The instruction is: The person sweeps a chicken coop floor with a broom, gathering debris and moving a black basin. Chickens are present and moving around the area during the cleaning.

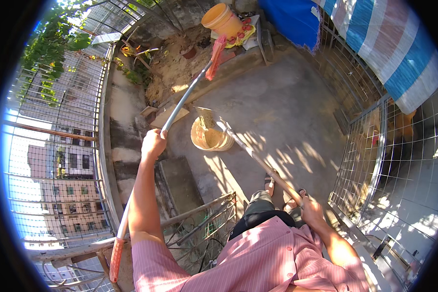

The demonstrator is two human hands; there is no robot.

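Observation:
My left hand (153, 144) is closed around the middle of a broom's grey-blue pole (184, 96). The red bristle head (216, 58) points away from me at the far end, and the pole's orange grip (116, 260) hangs beside my left arm. In my right hand (312, 211) is a long pole (262, 164) with a worn, pale surface. Its far tip reaches the rim of a dirty cream bucket (222, 143). A blade or pan (206, 119) with yellowish loose material lies over the bucket's far rim; whether it joins the pole is hard to tell. Similar material shows inside the bucket.
A low metal railing (200, 215) stands close in front, left of my legs. Wire mesh cages (361, 157) line the right side, under a striped tarp (390, 47). Beyond the concrete floor (277, 95) are a soil bed (168, 80), a potted plant (188, 52) and an orange bucket (222, 20).

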